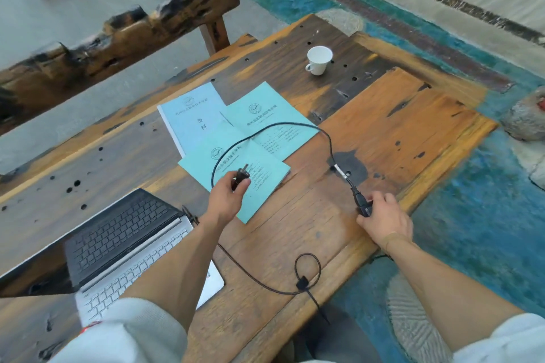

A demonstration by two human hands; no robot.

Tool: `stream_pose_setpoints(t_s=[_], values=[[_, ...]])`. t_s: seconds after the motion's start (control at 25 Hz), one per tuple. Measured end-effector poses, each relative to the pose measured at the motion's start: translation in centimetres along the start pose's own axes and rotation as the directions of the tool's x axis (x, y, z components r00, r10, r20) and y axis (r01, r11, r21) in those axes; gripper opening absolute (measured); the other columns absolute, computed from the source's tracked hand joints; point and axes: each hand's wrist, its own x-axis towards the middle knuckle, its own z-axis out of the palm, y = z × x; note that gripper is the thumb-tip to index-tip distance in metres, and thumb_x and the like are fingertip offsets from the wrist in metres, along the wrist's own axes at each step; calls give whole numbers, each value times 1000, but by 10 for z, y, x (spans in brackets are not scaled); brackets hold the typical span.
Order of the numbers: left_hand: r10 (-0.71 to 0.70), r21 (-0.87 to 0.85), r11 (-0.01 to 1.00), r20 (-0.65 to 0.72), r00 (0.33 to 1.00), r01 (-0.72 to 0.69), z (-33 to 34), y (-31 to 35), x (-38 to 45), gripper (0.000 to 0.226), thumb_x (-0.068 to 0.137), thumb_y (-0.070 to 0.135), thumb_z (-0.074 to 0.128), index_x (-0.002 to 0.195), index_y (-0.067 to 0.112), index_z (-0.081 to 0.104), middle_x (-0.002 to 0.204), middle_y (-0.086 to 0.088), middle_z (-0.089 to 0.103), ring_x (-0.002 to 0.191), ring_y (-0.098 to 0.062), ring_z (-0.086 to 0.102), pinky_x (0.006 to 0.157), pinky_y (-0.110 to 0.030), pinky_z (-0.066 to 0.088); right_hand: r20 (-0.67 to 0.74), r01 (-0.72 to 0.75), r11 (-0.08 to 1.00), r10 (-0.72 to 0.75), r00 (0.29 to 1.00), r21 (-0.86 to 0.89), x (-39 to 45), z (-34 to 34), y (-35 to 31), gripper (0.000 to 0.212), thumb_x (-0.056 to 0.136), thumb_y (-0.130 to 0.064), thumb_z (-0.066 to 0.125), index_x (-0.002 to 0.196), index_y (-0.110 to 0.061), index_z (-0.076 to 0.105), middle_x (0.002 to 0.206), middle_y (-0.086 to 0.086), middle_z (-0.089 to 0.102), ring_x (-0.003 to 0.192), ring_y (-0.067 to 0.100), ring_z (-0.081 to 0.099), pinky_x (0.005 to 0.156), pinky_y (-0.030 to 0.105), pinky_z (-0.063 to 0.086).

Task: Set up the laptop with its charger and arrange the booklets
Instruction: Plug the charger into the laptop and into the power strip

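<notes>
An open silver laptop (pixel 124 247) sits at the near left of the wooden table (pixel 398 132). Three light-blue booklets (pixel 236 127) lie overlapping in the middle. My left hand (pixel 225 199) grips the black wall plug (pixel 241 178) of the charger cable above the nearest booklet. My right hand (pixel 386 218) grips the cable's other black connector (pixel 362 205) near the table's right edge. The black cable (pixel 295 125) arcs between the two hands across the booklets. A thinner cord (pixel 265 284) with a loop runs from the laptop's right side along the near table edge.
A white cup (pixel 318 60) stands at the far side of the table. A rough wooden bench (pixel 124 35) runs along the far left. Blue painted floor (pixel 486 215) and a grey rock (pixel 525 121) lie to the right.
</notes>
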Motion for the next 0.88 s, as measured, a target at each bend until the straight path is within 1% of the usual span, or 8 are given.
stream_pose_setpoints(t_s=[0.08, 0.16, 0.28, 0.4, 0.48, 0.68, 0.8, 0.88], values=[[131, 56, 990, -28, 991, -130, 1, 14, -10, 23, 99, 30, 51, 96, 8, 58, 81, -4, 59, 74, -21, 53, 60, -32, 37, -61, -56, 998, 57, 996, 21, -22, -7, 18, 50, 82, -41, 67, 125, -25, 48, 126, 7, 51, 111, 32, 55, 83, 40, 49], [238, 102, 967, -35, 971, -233, 3, 23, -18, 26, 101, 26, 47, 90, 3, 55, 78, -10, 57, 72, -25, 49, 60, -35, 33, -132, -120, 992, 125, 983, 45, -48, -13, 36, 48, 81, -41, 68, 121, -23, 50, 124, 8, 52, 111, 33, 55, 84, 40, 48], [331, 83, 940, 6, 944, -330, 2, 37, -37, 21, 100, 26, 47, 100, 8, 59, 87, -5, 62, 81, -25, 53, 68, -34, 36, -197, -226, 968, 244, 950, 107, -96, -18, 61, 46, 79, -40, 70, 118, -23, 53, 122, 9, 53, 111, 34, 54, 85, 41, 48], [346, -91, 935, 16, 938, -343, 5, 66, -65, 22, 95, 27, 60, 113, 16, 64, 94, 2, 65, 86, -17, 58, 75, -28, 40, -241, -331, 931, 361, 901, 156, -145, -19, 88, 48, 79, -40, 69, 121, -24, 53, 122, 8, 52, 111, 33, 55, 85, 40, 47], [390, -165, 910, 23, 921, -381, 12, 85, -83, 23, 91, 28, 66, 111, 18, 65, 93, 4, 67, 87, -13, 60, 77, -24, 41, -263, -381, 907, 418, 870, 180, -177, -21, 109, 48, 79, -40, 69, 121, -23, 53, 121, 8, 53, 109, 33, 57, 82, 39, 47], [558, -254, 817, 124, 821, -518, 53, 133, -124, 14, 91, 25, 66, 102, 17, 65, 93, 5, 68, 86, -9, 61, 72, -20, 42, -282, -495, 827, 557, 781, 266, -250, -23, 162, 47, 80, -41, 69, 121, -24, 54, 120, 8, 54, 108, 34, 59, 83, 40, 47], [628, -306, 770, 207, 750, -560, 89, 160, -155, 16, 93, 20, 64, 106, 12, 66, 97, 3, 70, 87, -7, 61, 76, -21, 42, -242, -553, 753, 646, 724, 356, -292, -17, 195, 45, 80, -45, 71, 119, -27, 57, 121, 7, 54, 109, 33, 60, 89, 40, 47], [659, -343, 747, 272, 701, -570, 118, 176, -178, 15, 93, 18, 64, 106, 12, 66, 100, 0, 71, 91, -11, 62, 80, -24, 44, -213, -579, 689, 704, 678, 437, -318, -10, 218, 45, 78, -44, 74, 117, -27, 59, 120, 8, 56, 110, 32, 60, 91, 40, 47]])
